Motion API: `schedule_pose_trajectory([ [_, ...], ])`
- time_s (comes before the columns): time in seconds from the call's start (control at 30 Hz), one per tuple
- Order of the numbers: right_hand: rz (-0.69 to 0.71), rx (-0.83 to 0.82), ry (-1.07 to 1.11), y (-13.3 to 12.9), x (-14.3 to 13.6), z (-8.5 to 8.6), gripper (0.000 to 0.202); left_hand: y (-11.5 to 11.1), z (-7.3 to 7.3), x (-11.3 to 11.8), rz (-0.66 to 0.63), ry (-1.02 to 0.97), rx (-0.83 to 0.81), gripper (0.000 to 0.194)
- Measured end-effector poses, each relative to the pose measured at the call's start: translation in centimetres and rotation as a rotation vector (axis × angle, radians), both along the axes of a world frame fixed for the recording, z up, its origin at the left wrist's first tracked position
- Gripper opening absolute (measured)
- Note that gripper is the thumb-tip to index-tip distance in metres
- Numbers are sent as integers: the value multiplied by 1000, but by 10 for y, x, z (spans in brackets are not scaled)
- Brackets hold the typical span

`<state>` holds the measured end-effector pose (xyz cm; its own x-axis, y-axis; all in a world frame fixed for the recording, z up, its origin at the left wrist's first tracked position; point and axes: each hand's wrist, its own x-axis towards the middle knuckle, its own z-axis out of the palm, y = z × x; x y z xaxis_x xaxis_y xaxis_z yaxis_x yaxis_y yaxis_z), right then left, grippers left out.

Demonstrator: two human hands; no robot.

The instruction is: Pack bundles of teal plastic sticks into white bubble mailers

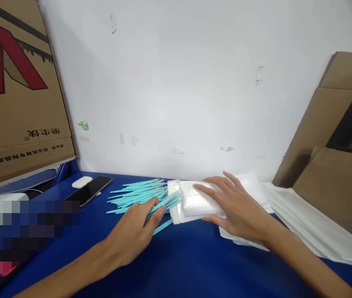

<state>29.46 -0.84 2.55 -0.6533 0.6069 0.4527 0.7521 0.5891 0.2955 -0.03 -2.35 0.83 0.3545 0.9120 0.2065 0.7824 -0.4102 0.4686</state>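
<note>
My left hand (140,225) is closed around a small bundle of turquoise sticks (171,200), whose tips lie over the near left end of a white plastic packet (199,200). Behind and left of that hand, a pile of similar turquoise sticks (129,196) is spread on the blue table (176,265). My right hand (233,203) rests on the right part of the packet, fingers spread and thumb at its lower edge. White bags (252,188) lie under and behind my right hand.
A phone (93,190) and a white case (82,182) lie at the left. Long white sheets (315,227) lie at the right beside leaning cardboard (338,186). A large printed carton (23,111) stands at the left, before a white wall (176,91).
</note>
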Motion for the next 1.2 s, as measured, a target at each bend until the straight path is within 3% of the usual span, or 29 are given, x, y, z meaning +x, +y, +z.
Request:
schedule_pose_trajectory([
  [0.17, 77, -39, 69, -7, -5, 5, 69, 12, -1, -9, 51, 219, 145, 51],
  [0.3, 102, -73, 98, -10, -11, 4, 65, 11, -1, -9, 9, 304, 175, 51],
  [0.47, 116, -122, 75, -12, -17, 1, 62, 8, -2, -4, -22, 335, 149, 42],
  [0.9, 120, -161, 58, -19, -32, -8, 57, 0, 2, -4, -97, 268, 104, 41],
  [1.2, 154, -241, 143, -34, -62, -23, 66, 0, -1, 0, 63, 403, 234, 39],
])
